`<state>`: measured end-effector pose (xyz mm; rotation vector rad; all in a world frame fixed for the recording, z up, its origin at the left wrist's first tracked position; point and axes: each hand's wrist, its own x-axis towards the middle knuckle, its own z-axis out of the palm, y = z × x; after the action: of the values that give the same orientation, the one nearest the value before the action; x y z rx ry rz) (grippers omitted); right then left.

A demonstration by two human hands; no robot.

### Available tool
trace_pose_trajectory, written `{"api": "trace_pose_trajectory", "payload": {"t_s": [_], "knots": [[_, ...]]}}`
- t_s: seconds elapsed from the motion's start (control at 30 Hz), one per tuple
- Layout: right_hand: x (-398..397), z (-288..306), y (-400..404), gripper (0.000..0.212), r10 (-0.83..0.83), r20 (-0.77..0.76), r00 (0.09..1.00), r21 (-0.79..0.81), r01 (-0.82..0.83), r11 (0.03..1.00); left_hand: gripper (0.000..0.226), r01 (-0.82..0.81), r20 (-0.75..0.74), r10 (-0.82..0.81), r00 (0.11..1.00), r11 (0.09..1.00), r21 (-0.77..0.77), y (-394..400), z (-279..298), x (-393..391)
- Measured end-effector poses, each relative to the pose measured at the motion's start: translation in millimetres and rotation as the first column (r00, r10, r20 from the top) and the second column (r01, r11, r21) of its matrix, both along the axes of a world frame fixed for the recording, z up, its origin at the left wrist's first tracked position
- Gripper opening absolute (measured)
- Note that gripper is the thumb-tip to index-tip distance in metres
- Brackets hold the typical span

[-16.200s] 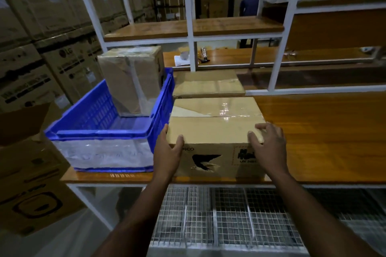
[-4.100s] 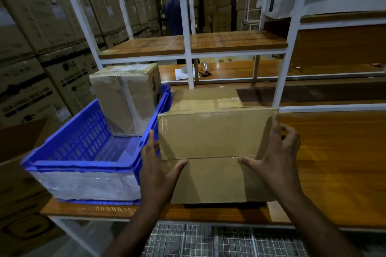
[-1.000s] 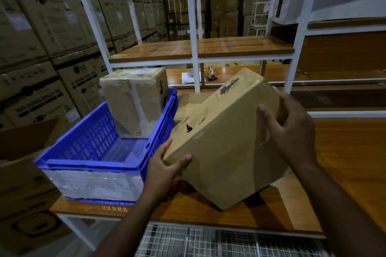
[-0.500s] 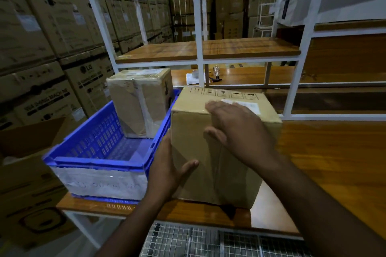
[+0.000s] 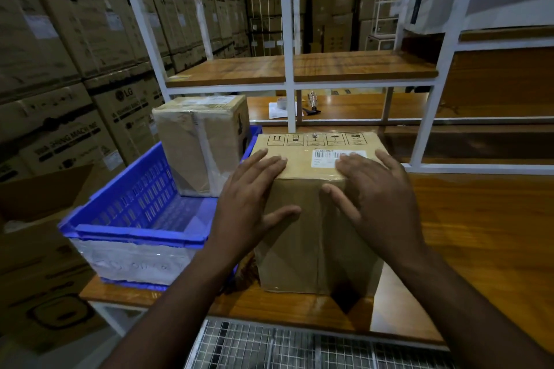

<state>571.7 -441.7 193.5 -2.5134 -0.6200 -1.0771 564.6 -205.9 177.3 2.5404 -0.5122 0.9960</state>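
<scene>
Left hand has joined right hand atop carton; crate holds taped box.

I see a tan cardboard box with black handling symbols and a white barcode label. The crate is blue, its walls slotted, with a white sheet on front. The counter shows orange-brown wood grain; the shelf frame is white.

Dim warehouse light; wide-angle bowing at edges; soft, grainy shadows
</scene>
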Motion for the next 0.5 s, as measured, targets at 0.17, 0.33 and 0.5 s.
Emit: {"api": "trace_pose_trajectory", "payload": {"t_s": [0.17, 0.33, 0.5], "knots": [[0, 1, 2, 0.048, 0.014, -0.004, 1.000, 0.028, -0.014, 1.000, 0.079, 0.004, 0.000, -0.004, 1.000, 0.999, -0.038, 1, -2, 3], [0, 14, 4, 0.056, 0.014, -0.032, 0.999, 0.054, -0.013, 0.998, 0.082, -0.010, -0.034, 0.014, 0.999, 0.995, 0.104, 1, 19, 1], [21, 45, 13, 0.072, -0.051, -0.236, 0.970, -0.195, 0.004, 0.981, 0.090, 0.019, -0.219, 0.024, 0.975, 0.981, 0.193, -11, 58, 12]]}}
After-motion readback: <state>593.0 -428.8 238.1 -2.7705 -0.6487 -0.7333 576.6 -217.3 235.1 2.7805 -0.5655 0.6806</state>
